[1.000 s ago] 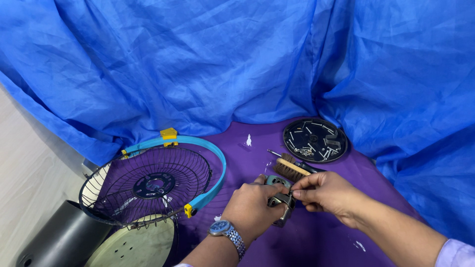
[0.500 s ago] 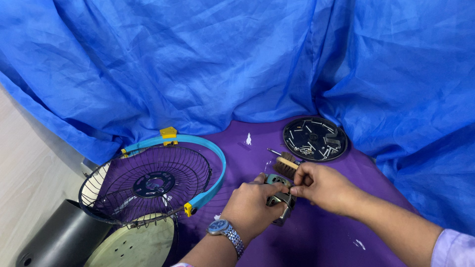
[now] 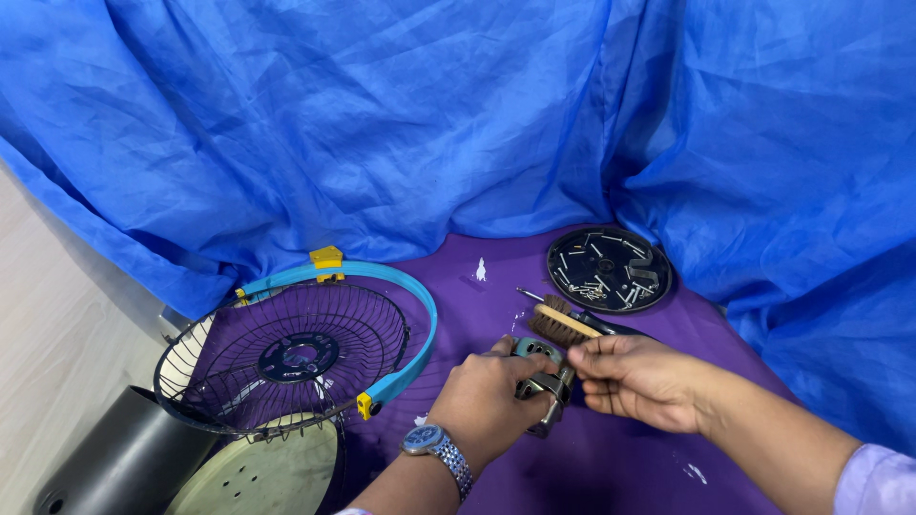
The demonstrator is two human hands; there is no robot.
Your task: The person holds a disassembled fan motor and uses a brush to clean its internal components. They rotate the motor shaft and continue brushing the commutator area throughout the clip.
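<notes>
Blue drape (image 3: pixel 382 124), purple cloth (image 3: pixel 620 467), black wire fan guard (image 3: pixel 286 358) with light-blue rim, black round tray (image 3: pixel 609 270), tan-handled brush (image 3: pixel 563 324)

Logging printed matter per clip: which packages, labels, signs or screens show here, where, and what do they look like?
None: no package, label, sign or screen shows.
Watch: on the left wrist, round blue dial, silver band; a dial, not a screen.
Tray: round, black, far right on the purple cloth, holding loose screws; unlabelled.

— What am I wearing on my left hand (image 3: pixel 491 401)?
— A silver metal-link wristwatch (image 3: pixel 434 446) with a blue dial, lower centre.
— And my right hand (image 3: pixel 641 380)?
— Bare; a pale lilac sleeve (image 3: pixel 876 482) shows at lower right.
</notes>
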